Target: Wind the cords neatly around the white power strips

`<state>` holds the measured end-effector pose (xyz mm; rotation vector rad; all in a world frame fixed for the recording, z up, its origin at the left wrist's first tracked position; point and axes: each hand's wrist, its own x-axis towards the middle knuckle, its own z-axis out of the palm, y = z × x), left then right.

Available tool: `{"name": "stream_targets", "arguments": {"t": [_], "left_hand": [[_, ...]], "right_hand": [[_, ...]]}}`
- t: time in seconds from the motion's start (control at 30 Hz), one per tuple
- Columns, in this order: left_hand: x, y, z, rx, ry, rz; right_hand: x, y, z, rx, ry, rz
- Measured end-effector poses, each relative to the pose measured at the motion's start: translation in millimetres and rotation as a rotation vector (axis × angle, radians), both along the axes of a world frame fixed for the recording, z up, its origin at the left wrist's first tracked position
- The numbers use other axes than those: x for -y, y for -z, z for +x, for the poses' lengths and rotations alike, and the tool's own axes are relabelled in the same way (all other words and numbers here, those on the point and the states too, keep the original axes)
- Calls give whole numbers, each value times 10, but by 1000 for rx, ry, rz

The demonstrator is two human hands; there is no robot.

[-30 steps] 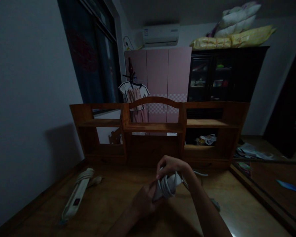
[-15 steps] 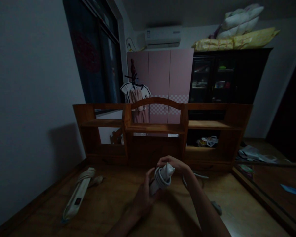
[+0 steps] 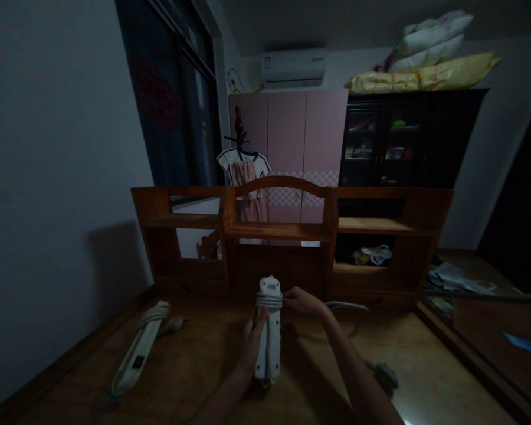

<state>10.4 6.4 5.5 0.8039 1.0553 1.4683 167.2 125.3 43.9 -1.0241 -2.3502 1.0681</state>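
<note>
Holding: my left hand (image 3: 252, 335) was clamped on the power strip (image 3: 275, 337).
Strip: above the wooden platform (image 3: 194, 354), lengthwise toward its far edge.
Cord (image 3: 269, 300): my right hand (image 3: 303, 300), nearer the wrapped end, pinched it.

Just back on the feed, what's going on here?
A person's left hand holds a white power strip upright, with cord coils wrapped around its upper part. The right hand is at the right edge of those coils; whether it pinches the cord is unclear. Loose cord lies beyond the right wrist, and what looks like a plug rests on the wooden surface. A second strip, also cord-wrapped, lies to the left.
</note>
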Motion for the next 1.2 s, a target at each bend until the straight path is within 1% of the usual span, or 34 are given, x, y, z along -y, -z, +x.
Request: {"name": "stream_targets", "arguments": {"t": [0.1, 0.23, 0.33, 0.5, 0.57, 0.67, 0.73, 0.8, 0.87, 1.03, 1.2], "left_hand": [[-93, 20, -78, 117, 72, -35], [-190, 55, -187, 186, 87, -127], [-206, 95, -228, 161, 83, -131], [-177, 87, -251, 50, 33, -50], [-184, 59, -264, 28, 44, -57], [-214, 32, -282, 48, 115, -100], [-228, 29, -284, 72, 174, -114], [-226, 27, -274, 70, 191, -125], [-207, 18, -258, 38, 160, -121], [-122, -61, -209, -25, 21, -97], [-55, -135, -185, -9, -64, -74]], "right_hand": [[48, -8, -61, 80, -14, 76], [139, -55, -147, 181, -24, 179], [209, -121, -195, 252, 20, 256], [325, -291, -195, 346, 138, 358], [362, -368, -167, 353, 146, 382], [389, -461, -118, 322, 132, 415], [389, -495, -95, 292, 129, 433], [383, -508, -84, 271, 134, 445], [381, -506, -86, 270, 136, 454], [419, -505, -123, 309, 144, 496], [497, -544, -182, 456, 143, 522]]}}
